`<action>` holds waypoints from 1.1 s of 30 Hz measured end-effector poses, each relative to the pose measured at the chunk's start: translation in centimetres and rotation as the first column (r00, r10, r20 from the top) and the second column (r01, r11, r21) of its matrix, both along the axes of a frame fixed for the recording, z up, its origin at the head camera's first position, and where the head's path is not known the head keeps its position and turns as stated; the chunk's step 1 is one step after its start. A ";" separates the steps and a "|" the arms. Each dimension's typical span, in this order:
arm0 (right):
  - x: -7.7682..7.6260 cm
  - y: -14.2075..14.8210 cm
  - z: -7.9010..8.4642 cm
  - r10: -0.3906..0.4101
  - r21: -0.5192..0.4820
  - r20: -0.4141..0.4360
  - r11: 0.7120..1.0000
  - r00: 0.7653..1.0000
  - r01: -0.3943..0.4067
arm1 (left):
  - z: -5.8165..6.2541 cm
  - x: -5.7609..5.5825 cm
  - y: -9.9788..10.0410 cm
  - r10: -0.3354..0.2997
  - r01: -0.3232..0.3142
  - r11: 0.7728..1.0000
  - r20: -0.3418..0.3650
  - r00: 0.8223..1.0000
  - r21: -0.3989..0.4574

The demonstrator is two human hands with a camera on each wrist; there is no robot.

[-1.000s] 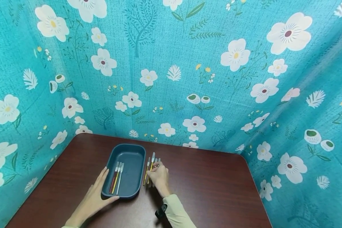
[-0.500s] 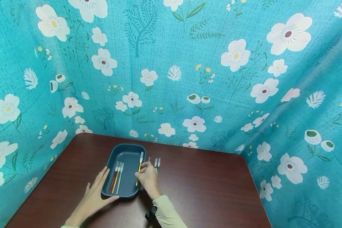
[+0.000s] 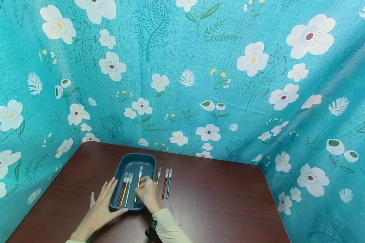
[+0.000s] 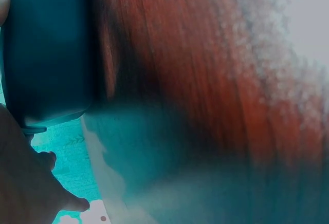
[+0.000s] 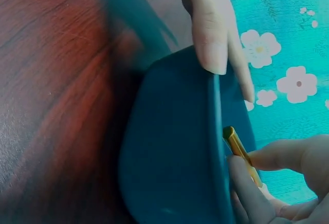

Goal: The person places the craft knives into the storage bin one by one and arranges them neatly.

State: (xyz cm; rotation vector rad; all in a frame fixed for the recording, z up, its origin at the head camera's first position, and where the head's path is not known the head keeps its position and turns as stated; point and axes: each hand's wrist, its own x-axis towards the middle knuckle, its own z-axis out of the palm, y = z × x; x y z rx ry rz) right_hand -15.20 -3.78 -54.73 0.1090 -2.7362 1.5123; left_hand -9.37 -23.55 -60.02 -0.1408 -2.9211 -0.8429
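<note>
My right hand (image 3: 148,194) pinches a slim gold pen-shaped stick (image 3: 139,179) with a clear cap, over the right half of a dark blue tray (image 3: 134,164). In the right wrist view the stick's gold end (image 5: 237,144) sits between thumb and fingers, just past the rim. Three similar capped sticks, red (image 3: 121,191), gold (image 3: 125,193) and silver (image 3: 128,192), lie side by side in the tray's left half. My left hand (image 3: 98,209) rests against the tray's left and near sides, fingers spread, its thumb (image 5: 213,54) on the rim.
Right of the tray, a red stick (image 3: 165,185) and a green stick (image 3: 169,185) lie on the brown table (image 3: 219,199). Another gold stick (image 3: 159,173) beside them is partly hidden by my right hand. A turquoise flowered curtain (image 3: 182,108) stands behind the table.
My right hand has lifted the gold stick from the group on the table and carried it left into the tray area. The left hand has barely moved; its fingers are slightly more spread.
</note>
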 end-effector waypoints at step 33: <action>0.5 -3.4 -2.3 -0.005 0.084 0.091 0.996 0.996 -0.003 | -0.4 -0.2 -0.1 -0.009 0.010 0.998 -0.013 1.000 0.060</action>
